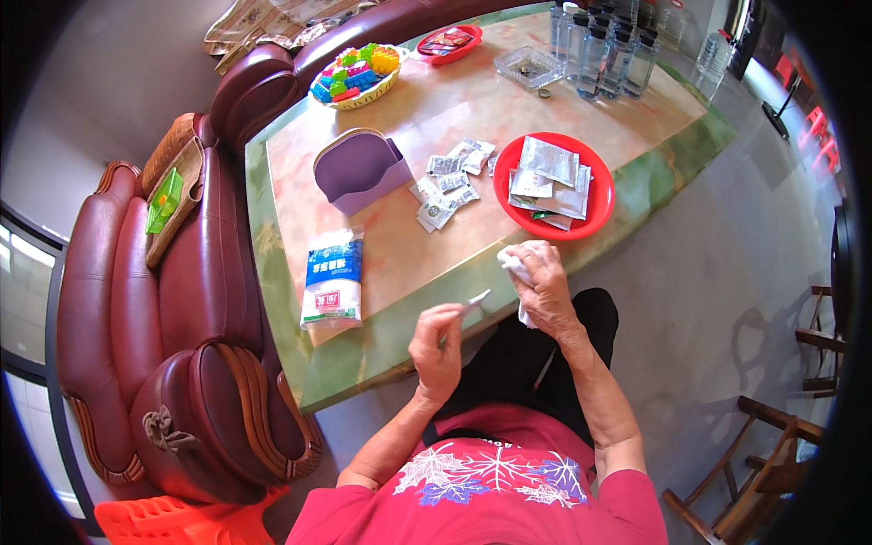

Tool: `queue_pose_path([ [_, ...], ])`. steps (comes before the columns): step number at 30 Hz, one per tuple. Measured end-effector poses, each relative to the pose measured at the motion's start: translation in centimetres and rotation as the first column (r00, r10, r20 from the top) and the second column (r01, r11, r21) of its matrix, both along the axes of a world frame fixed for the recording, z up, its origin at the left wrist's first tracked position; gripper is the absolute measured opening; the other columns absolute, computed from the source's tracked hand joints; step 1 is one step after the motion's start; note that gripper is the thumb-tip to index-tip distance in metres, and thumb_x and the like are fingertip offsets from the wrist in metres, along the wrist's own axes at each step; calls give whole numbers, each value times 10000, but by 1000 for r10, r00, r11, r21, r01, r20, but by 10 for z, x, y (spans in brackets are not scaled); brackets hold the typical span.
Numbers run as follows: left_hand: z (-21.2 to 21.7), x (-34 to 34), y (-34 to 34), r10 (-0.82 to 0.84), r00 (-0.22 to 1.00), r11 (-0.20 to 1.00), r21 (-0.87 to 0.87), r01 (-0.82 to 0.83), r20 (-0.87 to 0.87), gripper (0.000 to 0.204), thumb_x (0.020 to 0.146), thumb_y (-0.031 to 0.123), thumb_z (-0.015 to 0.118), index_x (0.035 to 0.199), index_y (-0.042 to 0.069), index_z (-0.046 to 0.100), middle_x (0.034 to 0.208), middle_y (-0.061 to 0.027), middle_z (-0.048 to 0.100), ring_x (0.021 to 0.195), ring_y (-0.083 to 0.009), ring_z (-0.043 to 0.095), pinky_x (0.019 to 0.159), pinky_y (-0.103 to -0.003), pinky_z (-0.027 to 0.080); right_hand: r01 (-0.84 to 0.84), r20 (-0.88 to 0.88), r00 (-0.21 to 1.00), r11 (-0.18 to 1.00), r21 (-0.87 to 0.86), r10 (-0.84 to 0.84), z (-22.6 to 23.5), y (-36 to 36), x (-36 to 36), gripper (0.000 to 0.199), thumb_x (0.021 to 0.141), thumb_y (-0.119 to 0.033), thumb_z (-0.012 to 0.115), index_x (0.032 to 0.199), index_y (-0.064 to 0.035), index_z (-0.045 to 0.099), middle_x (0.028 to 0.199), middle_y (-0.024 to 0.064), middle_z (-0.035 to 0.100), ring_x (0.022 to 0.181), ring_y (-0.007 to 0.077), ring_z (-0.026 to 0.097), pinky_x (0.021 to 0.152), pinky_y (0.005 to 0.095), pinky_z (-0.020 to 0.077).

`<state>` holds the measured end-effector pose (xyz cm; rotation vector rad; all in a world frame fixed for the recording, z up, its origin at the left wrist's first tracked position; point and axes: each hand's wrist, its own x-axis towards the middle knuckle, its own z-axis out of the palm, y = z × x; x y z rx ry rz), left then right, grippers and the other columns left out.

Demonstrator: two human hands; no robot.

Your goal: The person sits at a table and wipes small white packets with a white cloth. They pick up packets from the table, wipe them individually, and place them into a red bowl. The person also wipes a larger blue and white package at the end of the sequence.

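Note:
My left hand point(437, 350) is closed, pinching a small thin white piece point(476, 299) that points up toward the table edge; its kind I cannot make out. My right hand point(545, 291) is closed round a crumpled white cloth or tissue point(516, 263), with an end hanging below the palm. Just beyond the right hand stands a round red plastic dish point(604, 204) with several white-silver packets point(550, 165) piled in it. To its left, small printed sachets point(451, 182) lie loose on the stone table point(400, 263). Both hands are at the table's near edge.
A purple holder point(363, 173) and a blue-and-white bag point(333, 277) stand on the left. Farther back are a basket of toy blocks point(359, 74), a small red tray point(450, 44), a glass ashtray point(529, 67) and several clear bottles point(609, 59). A maroon sofa point(200, 272) borders the table.

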<state>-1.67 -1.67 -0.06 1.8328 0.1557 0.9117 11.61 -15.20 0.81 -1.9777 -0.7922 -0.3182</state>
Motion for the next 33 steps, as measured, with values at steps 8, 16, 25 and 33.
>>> queue_pose_path([
  [8,-7,12,12,-144,972,641,-766,-51,-186,122,989,142,566,992,21,562,945,-71,643,824,-131,651,735,-292,590,-134,155,978,989,-54,141,9,35,-38,374,729,-47,680,1100,-46,638,1144,153,582,1083,343,513,937,441,404],
  [16,-10,12,17,-221,961,629,-777,9,-168,100,1006,112,515,995,16,537,950,-66,622,838,-130,645,765,-304,591,-214,134,960,953,-215,246,-10,48,-33,332,776,-137,660,1102,-77,646,1151,114,600,1088,306,530,908,423,431],
  [25,0,13,12,-186,959,660,-750,-40,-215,140,998,134,545,1003,-5,539,944,-74,620,835,-134,640,751,-296,602,-125,124,973,898,-422,193,7,-10,-14,362,755,-74,662,1116,-73,627,1117,119,565,1041,307,532,878,419,448],
  [33,-3,13,17,-207,952,637,-770,-43,-224,133,996,135,550,1005,3,542,946,-66,618,832,-126,637,753,-296,598,-132,81,985,969,-207,152,10,43,-21,340,797,-96,670,1125,-24,614,1139,166,555,1074,345,507,941,450,415],
])
